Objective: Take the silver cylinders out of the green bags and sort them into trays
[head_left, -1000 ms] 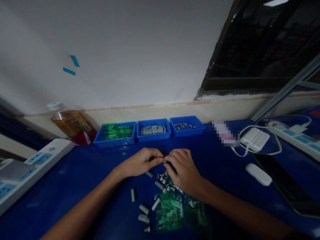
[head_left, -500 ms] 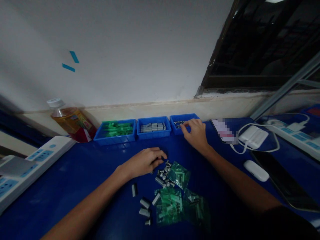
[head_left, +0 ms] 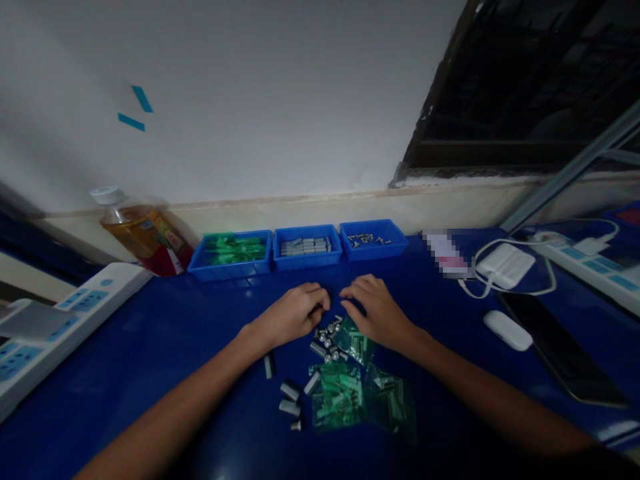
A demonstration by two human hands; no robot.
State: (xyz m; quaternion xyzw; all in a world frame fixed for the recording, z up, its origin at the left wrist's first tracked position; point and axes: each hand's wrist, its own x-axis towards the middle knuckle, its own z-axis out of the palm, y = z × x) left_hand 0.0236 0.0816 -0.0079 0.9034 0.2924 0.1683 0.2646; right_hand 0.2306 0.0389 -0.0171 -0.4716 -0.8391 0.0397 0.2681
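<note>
Both hands face each other over the blue table, with a narrow gap between their fingertips. My left hand [head_left: 299, 311] is closed, its fingers curled toward the thumb; whatever they hold is hidden. Opposite it, my right hand [head_left: 374, 308] is closed in a pinch, and anything in it is too small to make out. Just below lies a pile of metal cylinders with round heads [head_left: 327, 338]. Green plastic bags of small parts [head_left: 339, 395] rest nearer me. Loose metal cylinders [head_left: 290, 391] lie left of the bags.
Along the wall stand three blue bins: green plastic pieces [head_left: 235, 249], metal cylinders [head_left: 305, 247] and small screws [head_left: 367, 239]. A drink bottle [head_left: 143, 230] and power strip [head_left: 83, 307] are at left. Phones [head_left: 560, 347], a white case [head_left: 507, 331] and a charger [head_left: 506, 265] lie at right.
My right hand has left the screw bin and come down and left, beside my left hand. My left hand stays near the pile. The view has tilted slightly.
</note>
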